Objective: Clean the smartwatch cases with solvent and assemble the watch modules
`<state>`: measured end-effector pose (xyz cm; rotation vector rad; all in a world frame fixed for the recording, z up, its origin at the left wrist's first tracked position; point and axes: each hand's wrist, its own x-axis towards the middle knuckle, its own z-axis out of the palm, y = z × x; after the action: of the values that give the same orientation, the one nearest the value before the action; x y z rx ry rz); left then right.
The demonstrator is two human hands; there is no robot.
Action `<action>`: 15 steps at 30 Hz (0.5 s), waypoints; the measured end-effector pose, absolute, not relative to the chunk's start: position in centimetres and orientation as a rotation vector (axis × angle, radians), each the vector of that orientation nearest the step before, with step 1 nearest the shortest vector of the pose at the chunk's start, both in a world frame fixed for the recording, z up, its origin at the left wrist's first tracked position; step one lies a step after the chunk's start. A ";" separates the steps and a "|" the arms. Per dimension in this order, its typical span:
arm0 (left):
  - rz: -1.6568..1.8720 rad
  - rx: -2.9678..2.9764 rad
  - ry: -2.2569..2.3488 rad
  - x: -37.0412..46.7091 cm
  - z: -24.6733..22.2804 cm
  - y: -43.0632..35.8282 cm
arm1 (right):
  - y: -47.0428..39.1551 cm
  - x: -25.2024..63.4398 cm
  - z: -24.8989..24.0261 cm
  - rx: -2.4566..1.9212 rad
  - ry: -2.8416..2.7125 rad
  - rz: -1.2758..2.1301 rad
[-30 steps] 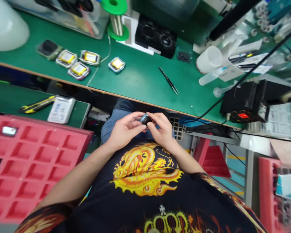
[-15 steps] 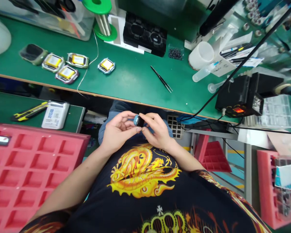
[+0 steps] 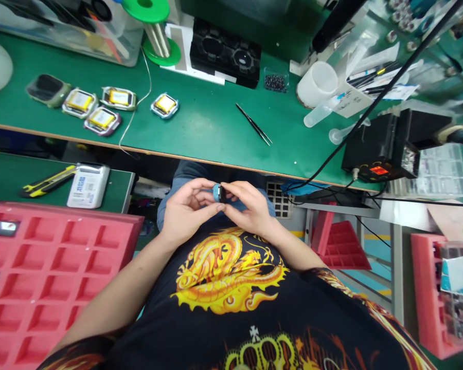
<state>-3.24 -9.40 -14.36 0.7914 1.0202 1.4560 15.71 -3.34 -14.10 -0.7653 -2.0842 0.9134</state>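
Above my lap, just off the bench's front edge, a small blue and black watch case (image 3: 217, 192) is held on edge between both hands. My left hand (image 3: 187, 208) pinches its blue side with thumb and fingers. From the other side, my right hand (image 3: 247, 208) grips the black face, its fingertips hiding part of it. On the bench lie several open watch cases with yellow batteries, among them a blue-rimmed one (image 3: 164, 105) and a purple-rimmed one (image 3: 102, 121). A green watch case (image 3: 48, 90) with a dark face lies at the left.
Tweezers (image 3: 253, 124) lie on the green bench (image 3: 204, 133). Behind stand a solder wire spool (image 3: 158, 38), a black fixture (image 3: 226, 54) and a white cup (image 3: 317, 85). A soldering station (image 3: 381, 146) stands right. A pink foam tray (image 3: 38, 257) and yellow utility knife (image 3: 48, 181) are at left.
The watch case has turned slightly between my fingers, so more of its blue side shows. Both hands keep their grip at nearly the same place. The view has shifted a little.
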 end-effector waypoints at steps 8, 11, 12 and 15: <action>1.440 0.777 1.099 -3.2 -14.6 -9.4 | -3.2 15.8 -14.6 -0.683 -2.164 0.773; 1.428 0.753 1.124 -3.1 -14.7 -9.4 | -3.2 15.8 -14.9 -0.697 -2.128 0.850; 1.421 0.747 1.126 -3.1 -14.7 -9.4 | -3.3 15.8 -14.9 -0.717 -2.116 0.887; 1.404 0.742 1.115 -3.2 -14.9 -9.5 | -3.4 15.8 -14.8 -0.775 -2.101 0.970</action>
<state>-3.22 -9.48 -14.87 0.7422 1.1147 1.4044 15.78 -3.43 -14.81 -0.7745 -2.1008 0.9703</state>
